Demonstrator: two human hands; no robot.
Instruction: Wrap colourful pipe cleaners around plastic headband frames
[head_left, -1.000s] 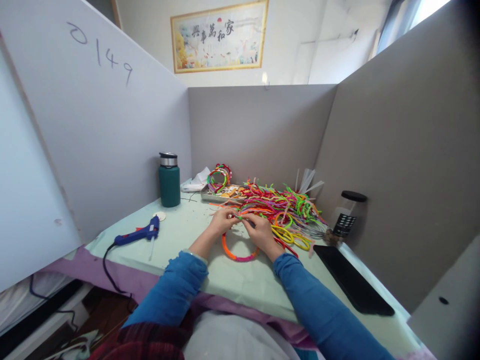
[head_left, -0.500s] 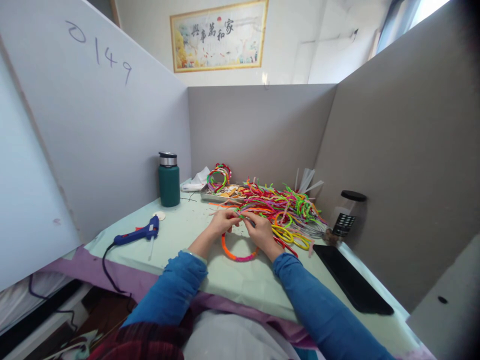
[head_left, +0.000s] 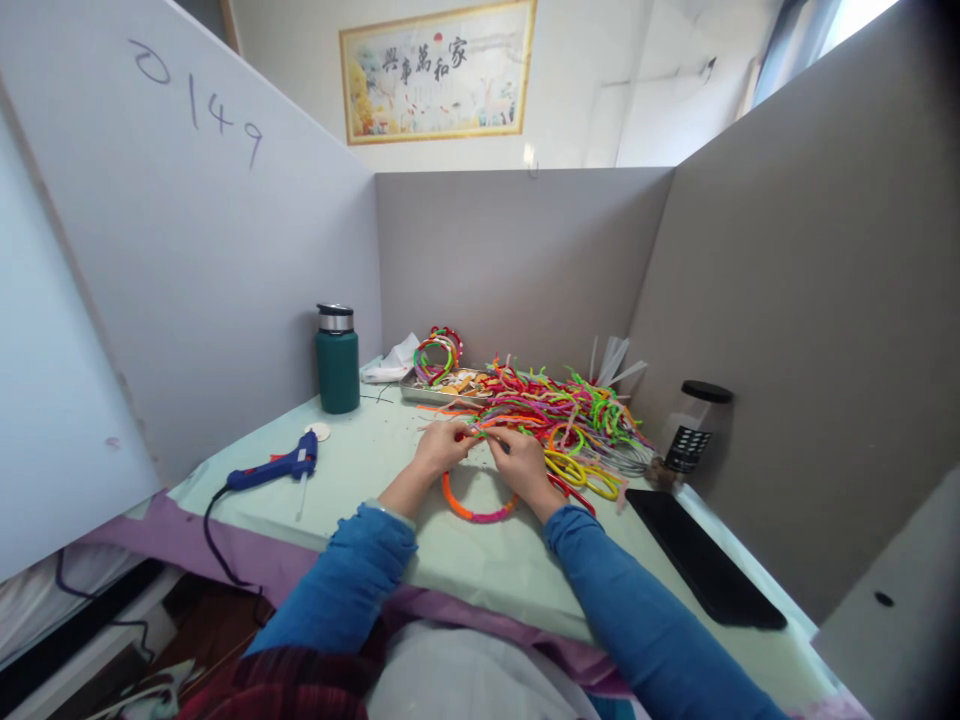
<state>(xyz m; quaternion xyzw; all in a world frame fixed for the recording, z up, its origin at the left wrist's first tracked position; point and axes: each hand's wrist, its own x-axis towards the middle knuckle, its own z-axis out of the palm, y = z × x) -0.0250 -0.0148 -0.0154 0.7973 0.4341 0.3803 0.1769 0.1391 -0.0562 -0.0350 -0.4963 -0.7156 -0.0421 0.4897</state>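
A ring wrapped in orange and pink pipe cleaner [head_left: 480, 517] stands in front of me, its near curve low over the table. My left hand [head_left: 444, 446] pinches its far side, where a bit of green shows between the fingertips. From the other side my right hand [head_left: 519, 460] pinches the same spot, thumb and forefinger close to the left fingertips. The fingers hide most of the ring's top and the exact end of the green strand. Just beyond the hands spreads a heap of coloured pipe cleaners [head_left: 555, 400].
On the left lie a blue glue gun [head_left: 281, 465] with its cord and a green bottle [head_left: 338, 365]. Finished-looking rings [head_left: 439, 357] stand on a metal tray [head_left: 420, 394]. To the right are yellow loops [head_left: 581, 472], a clear jar [head_left: 690, 435] and a black phone-like slab [head_left: 701, 560].
The fingertips of both hands shift slightly at the green part of the ring, with a little more green showing between them. The ring and the other things stay in place.
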